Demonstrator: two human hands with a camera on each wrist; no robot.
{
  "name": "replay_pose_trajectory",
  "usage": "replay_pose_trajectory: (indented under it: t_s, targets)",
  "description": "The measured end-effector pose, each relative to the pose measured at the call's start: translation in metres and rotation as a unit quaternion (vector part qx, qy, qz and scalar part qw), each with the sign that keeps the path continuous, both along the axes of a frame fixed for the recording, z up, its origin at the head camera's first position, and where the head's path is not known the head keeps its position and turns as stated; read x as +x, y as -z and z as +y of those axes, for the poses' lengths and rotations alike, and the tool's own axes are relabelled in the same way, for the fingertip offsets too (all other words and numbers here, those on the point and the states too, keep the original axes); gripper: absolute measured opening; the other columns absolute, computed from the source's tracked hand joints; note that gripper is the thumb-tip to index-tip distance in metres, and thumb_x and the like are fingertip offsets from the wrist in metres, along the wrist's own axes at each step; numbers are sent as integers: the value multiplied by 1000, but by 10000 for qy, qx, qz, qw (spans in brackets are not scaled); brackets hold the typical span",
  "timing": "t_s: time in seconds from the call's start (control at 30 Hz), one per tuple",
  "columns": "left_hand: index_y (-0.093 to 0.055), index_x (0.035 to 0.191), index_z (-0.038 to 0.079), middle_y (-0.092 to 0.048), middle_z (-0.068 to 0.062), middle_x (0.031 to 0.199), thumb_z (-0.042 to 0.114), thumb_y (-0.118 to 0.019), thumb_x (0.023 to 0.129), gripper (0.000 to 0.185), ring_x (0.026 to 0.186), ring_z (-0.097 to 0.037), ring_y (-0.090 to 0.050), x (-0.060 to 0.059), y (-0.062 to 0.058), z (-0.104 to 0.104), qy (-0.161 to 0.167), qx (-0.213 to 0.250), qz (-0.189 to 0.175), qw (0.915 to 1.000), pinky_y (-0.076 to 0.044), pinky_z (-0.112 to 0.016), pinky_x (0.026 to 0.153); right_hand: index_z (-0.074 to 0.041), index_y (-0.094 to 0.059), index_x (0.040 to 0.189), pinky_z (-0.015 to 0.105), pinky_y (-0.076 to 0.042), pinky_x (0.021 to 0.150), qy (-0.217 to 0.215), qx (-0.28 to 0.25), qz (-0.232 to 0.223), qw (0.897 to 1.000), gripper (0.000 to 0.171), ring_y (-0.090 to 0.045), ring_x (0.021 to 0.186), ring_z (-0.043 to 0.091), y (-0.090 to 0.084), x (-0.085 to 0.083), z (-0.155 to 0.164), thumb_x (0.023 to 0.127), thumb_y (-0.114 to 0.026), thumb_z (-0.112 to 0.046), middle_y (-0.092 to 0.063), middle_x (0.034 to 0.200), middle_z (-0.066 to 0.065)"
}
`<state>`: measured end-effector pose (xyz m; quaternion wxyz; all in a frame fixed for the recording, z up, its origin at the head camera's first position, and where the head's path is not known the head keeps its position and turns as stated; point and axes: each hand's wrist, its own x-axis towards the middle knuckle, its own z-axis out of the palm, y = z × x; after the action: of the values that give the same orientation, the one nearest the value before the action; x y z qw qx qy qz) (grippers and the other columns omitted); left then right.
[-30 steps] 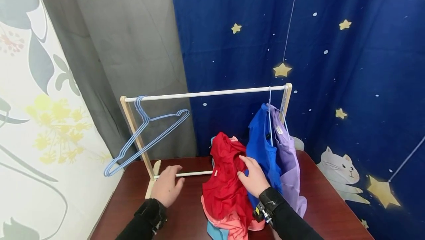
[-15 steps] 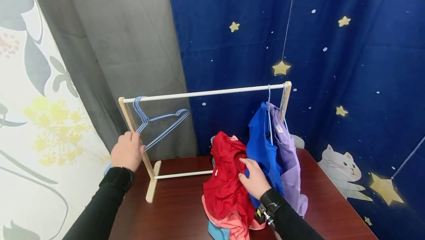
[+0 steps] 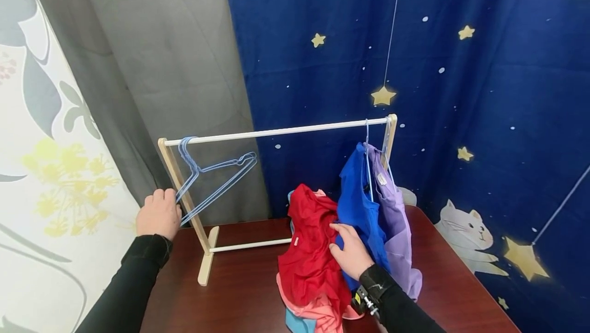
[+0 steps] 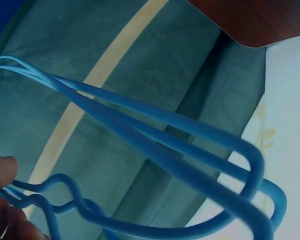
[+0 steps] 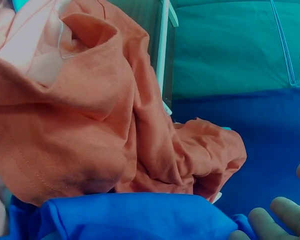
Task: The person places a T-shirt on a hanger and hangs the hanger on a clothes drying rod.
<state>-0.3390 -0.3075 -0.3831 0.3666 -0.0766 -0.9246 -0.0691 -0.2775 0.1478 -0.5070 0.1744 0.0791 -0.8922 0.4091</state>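
Note:
My left hand (image 3: 159,215) grips the near ends of the light blue clothes hangers (image 3: 216,164) at the rack's left end. In the left wrist view, the hanger wires (image 4: 155,145) run between thumb (image 4: 2,172) and curled fingers. Their hooks sit over the rack's white rail (image 3: 286,130). My right hand (image 3: 352,253), fingers loosely extended, hovers beside a red garment (image 3: 311,251), which lies on top of a clothes pile. A blue garment (image 3: 359,194) hangs on a hanger just behind that hand; the right wrist view shows the fingers (image 5: 285,212) holding nothing.
A purple garment (image 3: 392,220) hangs at the rack's right end. Pink (image 3: 322,312) and light blue (image 3: 299,323) cloth shows under the red garment. The rack's wooden foot (image 3: 208,258) stands on the dark red table (image 3: 239,292), with grey and blue curtains behind.
My left hand has moved left and up from over the table to the hangers and taken hold of them. The right hand has stayed near the red garment.

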Motion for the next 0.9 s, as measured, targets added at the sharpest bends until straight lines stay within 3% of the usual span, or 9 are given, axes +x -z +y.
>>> replay_pose_trajectory:
  t_s: [0.23,0.4,0.5,0.53,0.67,0.73,0.8,0.83,0.9]
  targets:
    - [-52,94,0,-52,-19,82,7,-61,89,12,71,-41,-55,14,-1,7,247,402,-468,9978,-44,-56,54,-5,-58,139,53,-39,108,-11,-41,132,9999,48,-50,131,35,4,2,-1,91,-66,-7,-51,141,17]
    - [-47,94,2,-54,-13,78,8,-50,96,7,65,-32,-57,22,-2,15,770,862,-1360,9839,-45,-49,58,-4,-60,136,54,-40,106,-74,-114,246,9996,45,-51,129,36,5,4,-4,91,-65,-4,-54,138,18]
    - [-42,100,0,-56,-15,83,2,-40,100,3,66,-26,-57,26,-5,19,1356,1477,-2187,9550,-47,-43,59,-3,-60,135,55,-40,105,-111,-103,245,9996,43,-52,128,36,5,5,-4,92,-64,-4,-54,137,17]
    - [-40,102,0,-56,-17,86,0,-37,101,3,66,-25,-58,27,-6,20,1541,1768,-2508,9392,-48,-42,58,-3,-60,135,55,-40,105,-106,-109,220,9996,43,-52,129,36,5,6,-4,92,-64,-4,-55,137,16]
    - [-33,110,3,-53,-23,96,-5,-31,100,12,63,-23,-61,28,-9,25,2087,3005,-3527,8613,-53,-37,54,-4,-60,135,54,-40,106,-74,-150,139,9998,42,-52,129,36,4,6,-3,93,-65,-5,-56,136,15]
    - [-30,111,4,-50,-22,96,-7,-32,98,17,62,-23,-61,28,-9,27,2201,3403,-3767,8330,-54,-38,53,-5,-60,135,55,-40,106,-45,-156,71,9998,42,-52,128,36,4,7,-3,93,-64,-5,-56,135,15]
    - [-30,113,4,-49,-20,92,-8,-32,97,20,62,-23,-61,27,-8,28,2315,3516,-3820,8227,-54,-38,54,-6,-60,135,55,-40,105,-37,-145,23,9999,42,-53,127,36,5,7,-3,94,-64,-5,-57,134,15]
    - [-29,113,3,-49,-19,89,-9,-33,96,22,62,-23,-61,27,-8,29,2368,3506,-3819,8217,-54,-38,54,-6,-60,135,55,-41,104,-39,-147,-6,9999,42,-53,127,36,5,7,-3,94,-64,-5,-57,134,15]
    - [-30,114,3,-50,-17,83,-9,-36,95,23,62,-22,-61,27,-8,30,2391,3394,-3777,8276,-54,-38,54,-7,-60,135,54,-42,103,-48,-160,-58,9998,42,-54,126,36,5,7,-3,94,-64,-5,-57,134,15]
